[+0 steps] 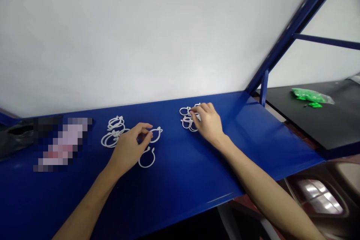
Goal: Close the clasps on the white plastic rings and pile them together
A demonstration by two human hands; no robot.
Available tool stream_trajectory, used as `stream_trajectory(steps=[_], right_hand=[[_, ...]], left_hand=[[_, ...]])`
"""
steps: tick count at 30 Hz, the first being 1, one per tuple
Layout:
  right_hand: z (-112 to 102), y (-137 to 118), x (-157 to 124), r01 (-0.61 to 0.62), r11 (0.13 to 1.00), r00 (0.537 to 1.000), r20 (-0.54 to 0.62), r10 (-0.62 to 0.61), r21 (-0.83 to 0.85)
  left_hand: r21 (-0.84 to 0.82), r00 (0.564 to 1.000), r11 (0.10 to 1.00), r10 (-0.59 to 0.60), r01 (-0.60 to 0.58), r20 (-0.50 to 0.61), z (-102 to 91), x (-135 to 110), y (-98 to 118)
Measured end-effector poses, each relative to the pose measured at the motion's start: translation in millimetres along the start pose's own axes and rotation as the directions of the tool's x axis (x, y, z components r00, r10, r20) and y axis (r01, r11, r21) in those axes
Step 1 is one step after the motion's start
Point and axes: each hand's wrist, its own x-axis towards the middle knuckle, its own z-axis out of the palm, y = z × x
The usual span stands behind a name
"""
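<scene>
My left hand [131, 147] rests on the blue shelf [253, 135], fingers curled in a pinch on a white plastic ring [156, 134]. Another white ring [147, 158] lies just below that hand. A pile of several white rings [114, 133] lies to its left. My right hand [207, 122] reaches forward with its fingertips closed on a small heap of white rings [187, 119] near the back of the shelf.
A white wall stands behind the shelf. A blurred-out patch [62, 142] lies at the left. A blue frame post [292, 30] rises at the right, beside a black surface [323, 120] with a bag of green pieces [311, 96].
</scene>
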Motion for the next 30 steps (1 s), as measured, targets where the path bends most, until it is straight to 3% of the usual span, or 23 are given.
stream_trajectory(steps=[3, 7, 10, 14, 19, 21, 24, 27, 30], right_hand=[[3.2, -28.9, -12.6, 0.133, 0.95, 0.977, 0.126, -0.174, 0.283], [11.8, -55.8, -29.4, -0.038, 0.835, 0.942, 0.298, -0.153, 0.549], [16.9, -59.3, -33.4, -0.16, 0.757, 0.934, 0.346, -0.092, 0.633], [19.4, -56.1, -31.2, -0.287, 0.7, 0.925, 0.379, 0.025, 0.654], [21.2, -56.2, -30.8, -0.259, 0.617, 0.94, 0.341, -0.015, 0.743], [21.7, -56.1, -31.3, -0.2, 0.637, 0.952, 0.302, -0.055, 0.745], [21.6, -54.6, -31.3, -0.09, 0.672, 0.968, 0.223, -0.115, 0.735], [20.2, -51.5, -31.5, 0.018, 0.682, 0.969, 0.156, -0.192, 0.731], [18.3, -47.9, -34.3, 0.093, 0.707, 0.949, 0.152, -0.275, 0.701]], left_hand=[[-0.105, 0.998, 0.993, -0.059, 0.06, 0.008, -0.3, -2.7, 8.8], [-0.374, 0.987, 0.916, -0.102, 0.143, 0.127, 3.9, -4.9, 16.2], [-0.514, 0.973, 0.836, -0.091, 0.191, 0.214, 7.8, -5.4, 15.7], [-0.602, 0.964, 0.761, -0.118, 0.243, 0.24, 9.3, -6.6, 13.5], [-0.675, 0.946, 0.677, -0.106, 0.293, 0.305, 9.9, -8.0, 18.6], [-0.663, 0.949, 0.69, -0.113, 0.289, 0.295, 11.0, -8.0, 20.6], [-0.577, 0.964, 0.782, -0.111, 0.234, 0.241, 12.2, -8.7, 21.9], [-0.407, 0.987, 0.905, -0.07, 0.123, 0.142, 12.9, -11.3, 23.3], [-0.256, 0.999, 0.967, 0.006, 0.006, 0.044, 15.7, -15.5, 24.5]])
